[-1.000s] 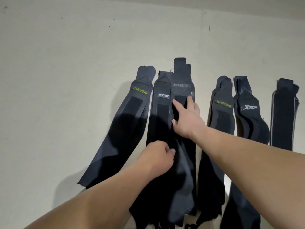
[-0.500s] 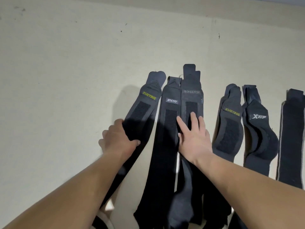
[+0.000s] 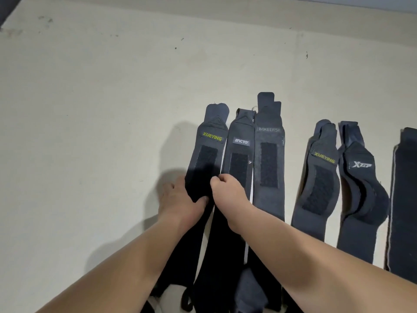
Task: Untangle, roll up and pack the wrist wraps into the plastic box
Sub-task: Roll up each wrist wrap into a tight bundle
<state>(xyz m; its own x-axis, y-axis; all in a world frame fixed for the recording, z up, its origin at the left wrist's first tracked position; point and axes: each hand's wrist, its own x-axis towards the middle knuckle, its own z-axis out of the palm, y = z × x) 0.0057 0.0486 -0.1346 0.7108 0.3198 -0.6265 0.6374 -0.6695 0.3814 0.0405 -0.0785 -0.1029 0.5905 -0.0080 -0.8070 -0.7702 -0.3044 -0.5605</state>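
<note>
Several dark wrist wraps lie side by side, stretched out flat on a pale surface. The leftmost XUEYING wrap (image 3: 208, 145) is gripped by my left hand (image 3: 180, 202), fingers under its left edge and thumb on top. My right hand (image 3: 228, 190) pinches the same wrap's right edge, next to the grey-labelled wrap (image 3: 240, 154). To the right lie the BOKEERSI wrap (image 3: 268, 154), a second XUEYING wrap (image 3: 320, 177), an XTEP wrap (image 3: 361, 188) and a plain dark wrap (image 3: 404, 199) at the frame edge. No plastic box is in view.
The pale surface (image 3: 90, 109) stretches bare to the left and far side. The wraps' lower ends bunch together near the bottom edge, under my forearms.
My right hand left the BOKEERSI wrap and moved left onto the leftmost XUEYING wrap. My left hand keeps its hold there, and that wrap now lies straighter, close against its neighbour.
</note>
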